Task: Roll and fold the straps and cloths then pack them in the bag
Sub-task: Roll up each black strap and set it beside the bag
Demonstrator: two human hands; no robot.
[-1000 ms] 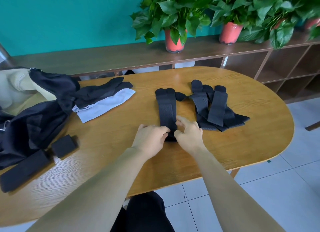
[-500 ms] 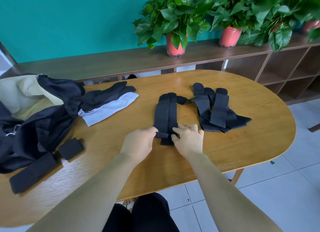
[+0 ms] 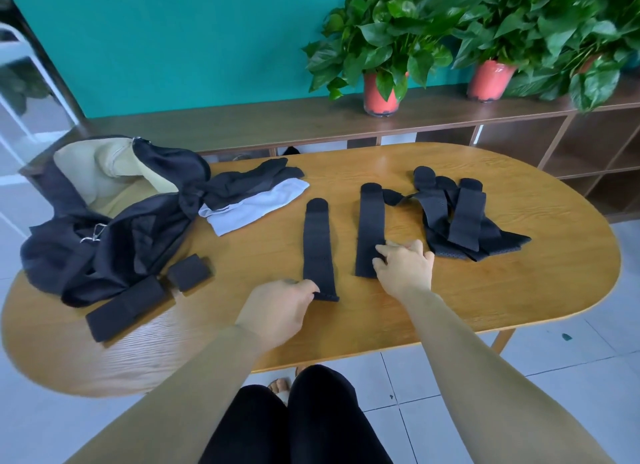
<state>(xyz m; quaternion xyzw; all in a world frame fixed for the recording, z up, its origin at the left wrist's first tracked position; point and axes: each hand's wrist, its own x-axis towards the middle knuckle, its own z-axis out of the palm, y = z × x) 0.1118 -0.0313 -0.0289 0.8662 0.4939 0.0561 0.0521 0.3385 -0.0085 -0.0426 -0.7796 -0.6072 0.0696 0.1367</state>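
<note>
Two black straps lie flat side by side on the oval wooden table. My left hand pinches the near end of the left strap. My right hand rests with spread fingers on the near end of the right strap. A heap of more black straps lies to the right. Black and white cloths are stacked at the back left, beside the open black bag with its beige lining.
A rolled black strap and a long flat black piece lie by the bag at the table's left front. Potted plants stand on a wooden shelf behind. My knees are under the front edge.
The two straps lay together a second ago. My left hand has pulled one strap away to the left, while my right hand stays on the other.
</note>
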